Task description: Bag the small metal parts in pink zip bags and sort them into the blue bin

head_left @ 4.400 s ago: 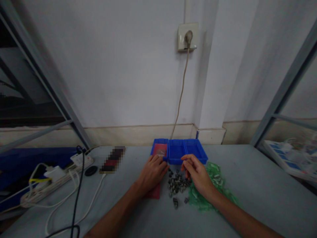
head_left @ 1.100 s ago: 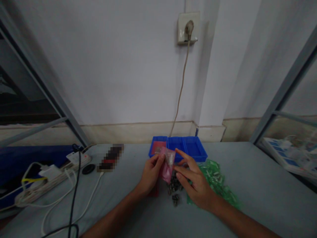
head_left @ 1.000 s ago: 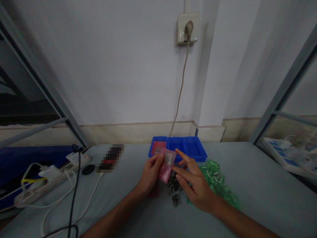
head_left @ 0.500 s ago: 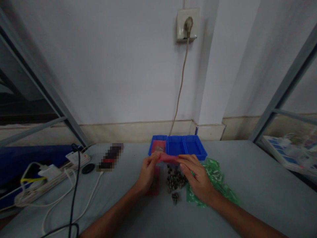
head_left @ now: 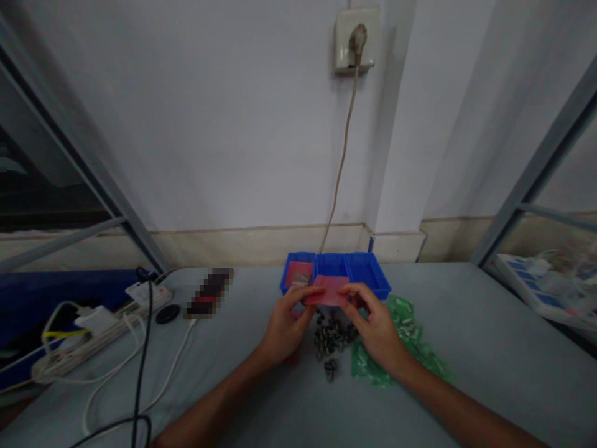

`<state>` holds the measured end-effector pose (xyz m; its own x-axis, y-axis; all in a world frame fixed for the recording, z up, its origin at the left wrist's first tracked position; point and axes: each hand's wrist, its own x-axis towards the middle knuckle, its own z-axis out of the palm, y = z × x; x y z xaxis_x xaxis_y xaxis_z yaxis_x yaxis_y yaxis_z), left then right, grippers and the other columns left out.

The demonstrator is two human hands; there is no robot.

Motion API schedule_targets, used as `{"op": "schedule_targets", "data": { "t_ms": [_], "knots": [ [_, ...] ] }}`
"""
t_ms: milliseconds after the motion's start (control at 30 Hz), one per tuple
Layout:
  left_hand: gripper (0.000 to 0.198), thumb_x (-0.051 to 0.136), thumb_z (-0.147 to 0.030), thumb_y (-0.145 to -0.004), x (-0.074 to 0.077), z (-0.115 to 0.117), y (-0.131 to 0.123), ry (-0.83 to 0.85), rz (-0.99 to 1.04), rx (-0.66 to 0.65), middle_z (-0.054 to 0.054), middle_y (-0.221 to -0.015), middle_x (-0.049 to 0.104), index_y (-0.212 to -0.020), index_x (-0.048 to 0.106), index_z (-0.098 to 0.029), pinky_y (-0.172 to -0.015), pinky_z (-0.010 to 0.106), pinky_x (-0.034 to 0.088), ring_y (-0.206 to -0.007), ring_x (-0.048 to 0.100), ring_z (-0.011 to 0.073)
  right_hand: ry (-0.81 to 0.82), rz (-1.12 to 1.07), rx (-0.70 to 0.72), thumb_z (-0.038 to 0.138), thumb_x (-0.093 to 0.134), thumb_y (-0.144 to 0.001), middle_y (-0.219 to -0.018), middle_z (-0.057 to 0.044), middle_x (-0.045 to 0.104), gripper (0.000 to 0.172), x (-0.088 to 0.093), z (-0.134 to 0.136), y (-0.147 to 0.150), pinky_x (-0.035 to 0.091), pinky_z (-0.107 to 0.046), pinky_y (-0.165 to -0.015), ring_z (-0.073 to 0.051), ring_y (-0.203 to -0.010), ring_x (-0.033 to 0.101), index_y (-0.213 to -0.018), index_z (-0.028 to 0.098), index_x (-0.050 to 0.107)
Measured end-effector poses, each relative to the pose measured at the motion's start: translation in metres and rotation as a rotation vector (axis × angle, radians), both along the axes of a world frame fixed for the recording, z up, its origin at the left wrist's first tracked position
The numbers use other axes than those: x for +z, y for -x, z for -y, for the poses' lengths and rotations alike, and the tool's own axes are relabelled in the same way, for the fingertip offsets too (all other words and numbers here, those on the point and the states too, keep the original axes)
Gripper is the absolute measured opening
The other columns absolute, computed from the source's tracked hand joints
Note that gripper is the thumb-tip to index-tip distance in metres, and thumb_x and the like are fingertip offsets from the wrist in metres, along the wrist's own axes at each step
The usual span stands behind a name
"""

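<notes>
Between my two hands a small pink plastic bag (head_left: pixel 330 290) is stretched above the table. My left hand (head_left: pixel 288 320) pinches its left side, while my right hand (head_left: pixel 373 320) grips the right side. Just below the bag lies a pile of small metal parts (head_left: pixel 331 336), with a little cluster of them (head_left: pixel 331 369) nearer to me. Right of the pile, partly behind my right wrist, are green plastic bags (head_left: pixel 410 330) with small parts in them. Behind my hands stands a blue three-compartment tray (head_left: pixel 381 274); its left compartment holds another pink bag (head_left: pixel 299 274).
At the left a power strip (head_left: pixel 100 333) lies with white and black cables. A phone-like object (head_left: pixel 209 294), blurred out, and a black round disc (head_left: pixel 168 313) are beside it. A white and blue box (head_left: pixel 541 292) stands at the right edge, near the metal frame.
The pink bag has turned from a narrow, folded strip to a flatter face towards me. Both hands have shifted their finger grip on it.
</notes>
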<state>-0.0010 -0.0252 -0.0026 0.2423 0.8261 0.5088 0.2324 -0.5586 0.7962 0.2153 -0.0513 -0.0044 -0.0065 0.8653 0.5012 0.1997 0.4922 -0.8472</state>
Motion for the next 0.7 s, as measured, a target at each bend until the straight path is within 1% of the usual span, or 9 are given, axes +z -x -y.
{"op": "schedule_targets", "data": {
  "t_ms": [100, 167, 267, 367, 433, 500, 600, 667, 700],
  "knots": [
    [0.022, 0.068, -0.034, -0.101, 0.001, 0.000, -0.001, -0.023, -0.036, 0.045, 0.006, -0.098, 0.076, -0.114, 0.081, -0.023, -0.080, 0.033, 0.050, -0.087, 0.064, 0.0218, 0.000, 0.028, 0.017, 0.036, 0.066, -0.103, -0.097, -0.003, 0.068, 0.016, 0.002, -0.001, -0.001, 0.047, -0.032, -0.080, -0.022, -0.087, 0.061, -0.110, 0.025, 0.074],
    [0.019, 0.070, -0.038, -0.101, 0.002, 0.000, -0.001, -0.055, -0.044, 0.087, 0.003, -0.085, 0.070, -0.101, 0.080, -0.022, -0.074, 0.031, 0.046, -0.079, 0.059, 0.0201, -0.038, 0.049, -0.010, 0.037, 0.066, -0.103, -0.096, -0.003, 0.065, 0.016, 0.001, -0.002, -0.001, 0.047, -0.032, -0.080, -0.022, -0.089, 0.060, -0.105, 0.024, 0.074],
    [0.028, 0.074, -0.040, -0.099, 0.002, -0.002, -0.002, -0.124, -0.054, 0.134, 0.000, -0.074, 0.059, -0.079, 0.071, -0.020, -0.071, 0.030, 0.042, -0.075, 0.053, 0.0187, -0.042, 0.046, -0.026, 0.039, 0.064, -0.104, -0.095, -0.003, 0.062, 0.019, -0.001, -0.002, -0.001, 0.046, -0.032, -0.080, -0.022, -0.090, 0.060, -0.098, 0.023, 0.072],
    [0.032, 0.071, -0.037, -0.101, 0.002, -0.002, -0.002, -0.169, -0.051, 0.153, -0.001, -0.073, 0.057, -0.075, 0.063, -0.020, -0.074, 0.031, 0.042, -0.076, 0.052, 0.0182, 0.079, -0.020, 0.029, 0.043, 0.062, -0.105, -0.088, -0.001, 0.061, 0.022, -0.002, -0.001, 0.002, 0.045, -0.030, -0.073, -0.020, -0.082, 0.059, -0.098, 0.023, 0.068],
    [0.031, 0.068, -0.035, -0.103, 0.003, -0.002, -0.003, -0.183, -0.031, 0.161, 0.002, -0.082, 0.062, -0.076, 0.064, -0.020, -0.077, 0.032, 0.045, -0.082, 0.056, 0.0189, 0.150, -0.095, 0.061, 0.046, 0.064, -0.104, -0.083, 0.000, 0.060, 0.023, -0.003, 0.000, 0.004, 0.044, -0.029, -0.069, -0.019, -0.077, 0.058, -0.099, 0.023, 0.066],
    [0.029, 0.068, -0.035, -0.103, 0.004, 0.000, -0.003, -0.180, -0.004, 0.166, 0.008, -0.108, 0.067, -0.079, 0.068, -0.020, -0.077, 0.032, 0.050, -0.097, 0.061, 0.0214, 0.198, -0.186, 0.092, 0.049, 0.068, -0.101, -0.078, 0.002, 0.058, 0.026, -0.003, 0.000, 0.006, 0.043, -0.027, -0.063, -0.018, -0.072, 0.057, -0.103, 0.024, 0.063],
    [0.026, 0.067, -0.035, -0.103, 0.008, 0.004, -0.001, -0.225, -0.032, 0.167, 0.011, -0.155, 0.053, -0.083, 0.075, -0.020, -0.086, 0.037, 0.056, -0.123, 0.059, 0.0268, 0.253, -0.317, 0.117, 0.051, 0.075, -0.096, -0.071, 0.006, 0.055, 0.034, -0.004, -0.002, 0.005, 0.039, -0.025, -0.058, -0.016, -0.064, 0.054, -0.111, 0.025, 0.060],
    [0.029, 0.064, -0.033, -0.105, 0.011, 0.006, 0.001, -0.298, -0.101, 0.146, 0.009, -0.165, 0.048, -0.083, 0.078, -0.021, -0.099, 0.045, 0.054, -0.131, 0.056, 0.0295, 0.274, -0.363, 0.112, 0.053, 0.078, -0.092, -0.070, 0.005, 0.055, 0.037, -0.003, -0.004, 0.004, 0.039, -0.025, -0.057, -0.016, -0.062, 0.053, -0.109, 0.025, 0.061],
    [0.031, 0.061, -0.031, -0.106, 0.012, 0.006, 0.003, -0.337, -0.133, 0.120, 0.009, -0.162, 0.053, -0.083, 0.079, -0.021, -0.104, 0.048, 0.052, -0.133, 0.055, 0.0305, 0.277, -0.367, 0.102, 0.053, 0.079, -0.091, -0.071, 0.005, 0.057, 0.036, -0.002, -0.005, 0.003, 0.039, -0.025, -0.057, -0.016, -0.063, 0.054, -0.105, 0.024, 0.063]
  ]
}}
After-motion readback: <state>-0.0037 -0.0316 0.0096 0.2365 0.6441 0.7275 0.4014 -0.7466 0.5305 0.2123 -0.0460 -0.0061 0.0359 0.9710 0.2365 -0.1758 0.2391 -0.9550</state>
